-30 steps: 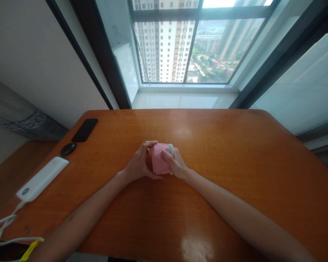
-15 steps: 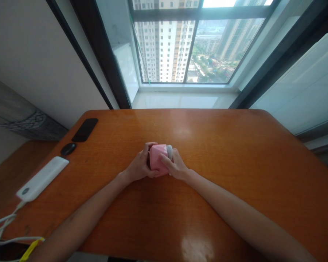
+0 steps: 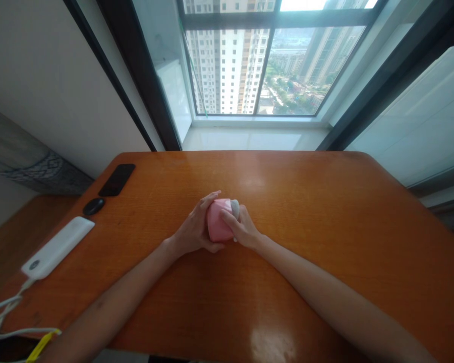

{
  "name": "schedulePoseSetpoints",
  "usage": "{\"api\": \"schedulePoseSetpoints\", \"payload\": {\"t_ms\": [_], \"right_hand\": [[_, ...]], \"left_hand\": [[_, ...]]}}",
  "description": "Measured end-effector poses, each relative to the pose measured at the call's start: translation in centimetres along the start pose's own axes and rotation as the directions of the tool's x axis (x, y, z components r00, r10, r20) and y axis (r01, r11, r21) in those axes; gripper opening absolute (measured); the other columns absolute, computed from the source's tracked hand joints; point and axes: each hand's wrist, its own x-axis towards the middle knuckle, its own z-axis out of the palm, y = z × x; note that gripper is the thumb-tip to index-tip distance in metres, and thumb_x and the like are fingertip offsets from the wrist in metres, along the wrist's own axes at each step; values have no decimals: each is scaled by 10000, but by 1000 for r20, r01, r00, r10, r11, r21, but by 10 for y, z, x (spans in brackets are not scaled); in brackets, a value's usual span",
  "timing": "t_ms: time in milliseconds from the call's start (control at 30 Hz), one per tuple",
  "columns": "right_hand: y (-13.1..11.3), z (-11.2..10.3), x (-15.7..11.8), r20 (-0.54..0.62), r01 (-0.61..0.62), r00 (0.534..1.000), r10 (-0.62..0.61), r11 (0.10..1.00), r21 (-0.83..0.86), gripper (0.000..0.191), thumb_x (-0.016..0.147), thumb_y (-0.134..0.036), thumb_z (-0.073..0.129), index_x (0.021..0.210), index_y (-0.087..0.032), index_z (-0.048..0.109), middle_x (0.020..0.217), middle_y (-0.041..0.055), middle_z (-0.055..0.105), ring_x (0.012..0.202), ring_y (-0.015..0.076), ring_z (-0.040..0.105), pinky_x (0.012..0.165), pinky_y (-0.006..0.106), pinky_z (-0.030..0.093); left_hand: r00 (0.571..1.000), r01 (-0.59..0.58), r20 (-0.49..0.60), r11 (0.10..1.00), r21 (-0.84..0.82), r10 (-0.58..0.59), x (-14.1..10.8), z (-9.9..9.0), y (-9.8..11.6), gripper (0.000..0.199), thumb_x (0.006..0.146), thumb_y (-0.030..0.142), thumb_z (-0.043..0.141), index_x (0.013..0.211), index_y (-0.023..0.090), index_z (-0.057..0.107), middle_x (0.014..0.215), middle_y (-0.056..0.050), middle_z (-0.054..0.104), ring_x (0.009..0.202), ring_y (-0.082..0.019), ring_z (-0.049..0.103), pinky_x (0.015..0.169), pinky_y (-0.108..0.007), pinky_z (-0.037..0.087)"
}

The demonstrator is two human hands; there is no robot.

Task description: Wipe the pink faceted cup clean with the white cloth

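Note:
A small pink object with a grey rounded end is held over the middle of the wooden table; its exact kind I cannot make out. My right hand grips it from the right, thumb across the pink side and fingers curled behind the grey end. My left hand is cupped loosely around the left side. Its fingers stretch above the pink surface and its thumb lies just below, both spread. Whether the left palm touches the object is hidden.
Along the table's left side are a black phone, a black mouse-like object and a white power strip-like block with white cables. A window stands beyond the wooden table's far edge.
My left hand has loosened: its fingers have straightened upward and its thumb has dropped away from the pink object. The pink object has turned slightly. My right hand keeps its grip.

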Motion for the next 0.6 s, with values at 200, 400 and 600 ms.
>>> {"api": "schedulePoseSetpoints", "payload": {"t_ms": [200,400,600], "right_hand": [[4,0,1,-71,-25,997,26,999,22,554,976,-685,596,695,-226,467,607,-42,419,552,103,384,457,233,268],[8,1,4,-168,-71,982,85,993,91,543,953,-701,608,729,-213,524,622,-41,440,564,109,390,475,240,293],[2,1,5,-115,-63,990,78,990,127,524,956,-684,609,741,-212,536,645,-35,461,581,114,404,483,240,309]], "left_hand": [[996,-27,87,992,125,16,18,-7,-10,1474,501,581,1067,1706,278,273,1665,-205,486,1512,-471,524,1270,-645,460],[933,-354,99,931,94,345,38,-2,-35,1503,532,638,1052,1728,312,204,1712,-245,415,1562,-473,486,1247,-667,481],[893,-449,142,862,236,427,32,-4,-33,1329,641,667,1009,1685,355,247,1739,-244,354,1575,-470,472,1227,-674,500]]}}
